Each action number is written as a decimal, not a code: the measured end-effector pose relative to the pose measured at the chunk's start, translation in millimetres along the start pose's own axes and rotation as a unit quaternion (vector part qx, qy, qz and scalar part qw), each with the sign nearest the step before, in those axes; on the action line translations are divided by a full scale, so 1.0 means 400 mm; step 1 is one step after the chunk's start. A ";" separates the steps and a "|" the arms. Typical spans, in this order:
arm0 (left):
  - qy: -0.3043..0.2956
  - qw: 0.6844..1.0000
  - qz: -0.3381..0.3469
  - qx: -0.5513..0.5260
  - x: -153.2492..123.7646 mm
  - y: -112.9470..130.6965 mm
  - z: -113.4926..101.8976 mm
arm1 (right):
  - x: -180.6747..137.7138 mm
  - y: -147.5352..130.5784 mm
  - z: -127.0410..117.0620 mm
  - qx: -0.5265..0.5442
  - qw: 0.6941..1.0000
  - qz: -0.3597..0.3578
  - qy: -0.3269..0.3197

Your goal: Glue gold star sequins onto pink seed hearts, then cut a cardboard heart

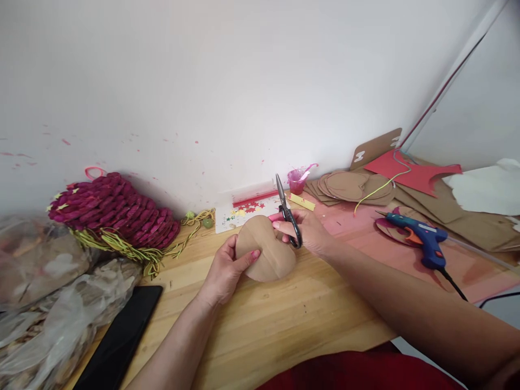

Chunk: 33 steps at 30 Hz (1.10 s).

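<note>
A brown heart-shaped cardboard piece point(270, 252) is held up over the wooden table point(284, 319). Its left side is pinched by my left hand point(227, 268), with the thumb flat on the near face. My right hand point(306, 230) has black-handled scissors point(287, 214) in its fingers, blades together and pointing up. The fingertips of that hand also touch the upper right edge of the cardboard. Some fingers of both hands are hidden behind the cardboard or the scissors.
Right: a blue glue gun point(430, 235), stacked cardboard cutouts point(343, 187) and red paper point(414, 170). Behind the hands are a pink-stained cup point(296, 181) and small stars point(249, 208). Left: a magenta layered craft piece point(117, 208), plastic bags point(69, 314) and a black flat object point(122, 336).
</note>
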<state>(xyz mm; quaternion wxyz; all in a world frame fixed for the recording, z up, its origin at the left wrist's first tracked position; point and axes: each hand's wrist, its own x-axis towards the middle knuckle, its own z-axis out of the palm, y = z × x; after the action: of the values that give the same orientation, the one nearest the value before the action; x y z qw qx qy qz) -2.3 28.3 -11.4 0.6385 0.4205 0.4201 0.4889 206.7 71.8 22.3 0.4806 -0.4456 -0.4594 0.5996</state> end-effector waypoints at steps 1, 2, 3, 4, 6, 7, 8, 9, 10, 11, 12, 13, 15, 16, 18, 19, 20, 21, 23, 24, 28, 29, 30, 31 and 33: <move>0.005 1.000 0.000 -0.006 0.000 0.003 0.002 | 0.001 -0.001 -0.001 0.000 1.000 0.000 0.003; 0.013 1.000 -0.001 -0.014 0.000 0.007 0.004 | 0.003 -0.001 -0.002 0.001 1.000 -0.001 0.008; 0.021 0.999 -0.001 -0.024 0.001 0.010 0.006 | 0.004 -0.001 -0.003 0.003 1.000 -0.001 0.012; 0.031 0.999 -0.002 -0.035 0.002 0.014 0.007 | 0.006 -0.001 -0.003 0.006 1.000 0.000 0.016; 0.053 0.997 -0.001 -0.054 0.003 0.019 0.009 | 0.007 0.000 -0.003 0.011 1.000 0.003 0.017; 0.065 0.996 0.001 -0.061 0.003 0.021 0.010 | 0.006 0.000 -0.002 0.012 1.000 0.005 0.013; 0.075 0.995 0.007 -0.068 0.004 0.022 0.010 | 0.006 0.001 -0.001 0.012 1.000 0.008 0.008; 0.083 0.994 0.013 -0.074 0.004 0.022 0.011 | 0.004 0.002 0.001 0.010 1.000 0.010 0.001; 0.090 0.993 0.020 -0.080 0.004 0.022 0.012 | 0.002 0.004 0.002 0.007 1.000 0.012 -0.005; 0.092 0.992 0.025 -0.083 0.004 0.021 0.013 | 0.000 0.005 0.004 0.004 1.000 0.014 -0.009; 0.092 0.992 0.028 -0.086 0.004 0.021 0.014 | -0.003 0.007 0.005 0.001 1.000 0.014 -0.012; 0.091 0.992 0.029 -0.085 0.005 0.020 0.014 | -0.005 0.008 0.006 -0.002 1.000 0.014 -0.015; 0.088 0.993 0.023 -0.078 0.004 0.021 0.014 | -0.009 0.009 0.007 -0.008 1.000 0.011 -0.019; 0.086 0.993 0.020 -0.073 0.004 0.023 0.012 | -0.011 0.009 0.007 -0.013 1.000 0.010 -0.024; 0.080 0.994 0.022 -0.067 0.003 0.031 0.007 | -0.015 0.008 0.005 -0.024 0.999 0.010 -0.038; 0.075 0.995 0.026 -0.065 0.003 0.037 0.003 | -0.017 0.008 0.003 -0.031 0.998 0.012 -0.047; 0.068 0.995 0.031 -0.062 0.002 0.044 -0.001 | -0.018 0.008 0.001 -0.037 0.998 0.015 -0.057; 0.060 0.996 0.034 -0.056 0.001 0.050 -0.006 | -0.020 0.009 0.000 -0.044 0.997 0.018 -0.069; 0.045 0.998 0.031 -0.036 0.000 0.063 -0.015 | -0.022 0.012 -0.004 -0.055 0.994 0.025 -0.093; 0.040 0.999 0.027 -0.023 0.000 0.067 -0.019 | -0.022 0.013 -0.005 -0.060 0.992 0.028 -0.104; 0.016 0.999 0.036 0.020 -0.001 0.079 -0.029 | -0.022 0.014 -0.008 -0.081 0.987 0.033 -0.132; 0.006 0.999 0.040 0.030 -0.002 0.081 -0.030 | -0.022 0.013 -0.008 -0.087 0.986 0.033 -0.141; -0.007 0.998 0.044 0.040 -0.003 0.082 -0.031 | -0.023 0.012 -0.008 -0.094 0.983 0.034 -0.152; -0.020 0.998 0.047 0.049 -0.004 0.084 -0.031 | -0.024 0.011 -0.007 -0.103 0.980 0.034 -0.164; -0.049 0.996 0.038 0.065 -0.007 0.087 -0.033 | -0.027 0.009 -0.006 -0.116 0.976 0.038 -0.180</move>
<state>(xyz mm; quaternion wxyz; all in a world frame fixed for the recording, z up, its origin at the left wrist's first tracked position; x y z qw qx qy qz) -24.8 32.9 17.9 0.6106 0.5000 0.4027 0.4637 210.2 60.9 19.5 0.3124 -0.4000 -0.5875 0.6303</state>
